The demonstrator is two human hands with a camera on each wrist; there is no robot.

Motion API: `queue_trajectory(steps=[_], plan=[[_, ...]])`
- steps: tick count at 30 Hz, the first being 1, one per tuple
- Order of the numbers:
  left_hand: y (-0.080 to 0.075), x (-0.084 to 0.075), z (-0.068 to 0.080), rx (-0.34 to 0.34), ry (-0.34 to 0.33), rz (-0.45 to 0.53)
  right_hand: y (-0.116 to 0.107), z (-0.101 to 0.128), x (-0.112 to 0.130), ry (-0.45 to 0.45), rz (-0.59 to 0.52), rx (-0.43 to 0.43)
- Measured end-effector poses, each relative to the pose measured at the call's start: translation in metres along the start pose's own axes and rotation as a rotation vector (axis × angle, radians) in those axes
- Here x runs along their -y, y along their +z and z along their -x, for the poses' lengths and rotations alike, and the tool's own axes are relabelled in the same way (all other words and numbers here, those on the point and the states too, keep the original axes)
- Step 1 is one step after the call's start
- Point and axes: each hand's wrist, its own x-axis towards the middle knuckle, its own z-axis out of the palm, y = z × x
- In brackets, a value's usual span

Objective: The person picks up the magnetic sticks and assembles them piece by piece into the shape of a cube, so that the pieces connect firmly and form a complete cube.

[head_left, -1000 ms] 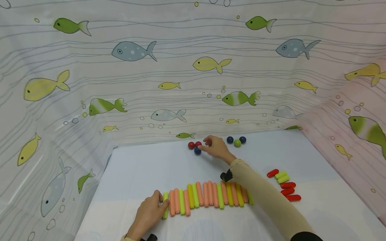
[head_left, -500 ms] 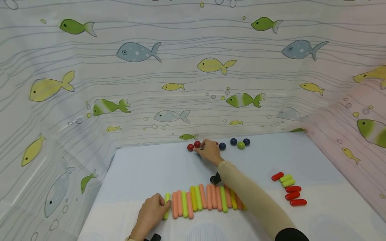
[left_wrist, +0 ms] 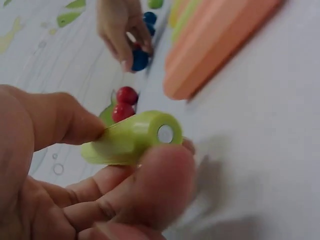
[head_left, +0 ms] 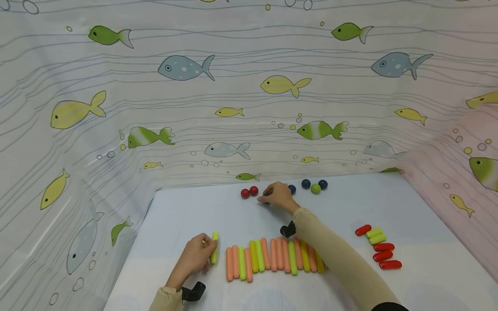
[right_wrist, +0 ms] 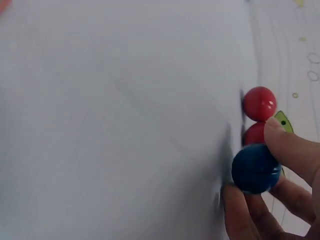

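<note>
My left hand point(head_left: 196, 255) pinches a lime-green stick point(head_left: 215, 248) between thumb and fingers, just left of a row of sticks. In the left wrist view the stick's near end shows a round silvery disc point(left_wrist: 165, 133). At the back of the table, my right hand point(head_left: 281, 196) pinches a dark blue ball point(right_wrist: 256, 170) between thumb and fingers. Two red balls point(head_left: 245, 193) sit touching each other just left of that hand. In the left wrist view, a bit of red shows behind the blue ball, partly hidden by the fingers.
The row of salmon, yellow and lime sticks point(head_left: 273, 255) lies across the table's middle, its right end hidden by the right sleeve. Further blue balls point(head_left: 306, 184) and a green ball point(head_left: 316, 188) sit back right. Short red and lime pieces point(head_left: 384, 247) lie at right. A fish-patterned curtain point(head_left: 186, 108) surrounds the table.
My left hand has lifted the lime stick from beside the row's left end and moved it forward. My right hand has taken hold of the blue ball and drawn it rightward from the red balls.
</note>
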Motion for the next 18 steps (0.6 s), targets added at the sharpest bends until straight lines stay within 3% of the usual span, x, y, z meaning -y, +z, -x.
queue_trajectory(steps=[6, 10, 14, 18], plan=[[-0.005, 0.005, -0.037, 0.058, -0.048, 0.318, 0.0, 0.001, 0.004, 0.041, -0.214, 0.067], [0.002, 0.007, -0.062, 0.147, -0.054, 0.474, 0.007, 0.001, 0.009, 0.111, -0.364, 0.088], [0.012, 0.005, -0.08, 0.226, -0.097, 0.562, 0.016, 0.0, 0.014, 0.137, -0.429, 0.127], [0.02, 0.0, -0.089, 0.265, -0.1, 0.559, 0.023, 0.001, 0.021, 0.113, -0.429, 0.159]])
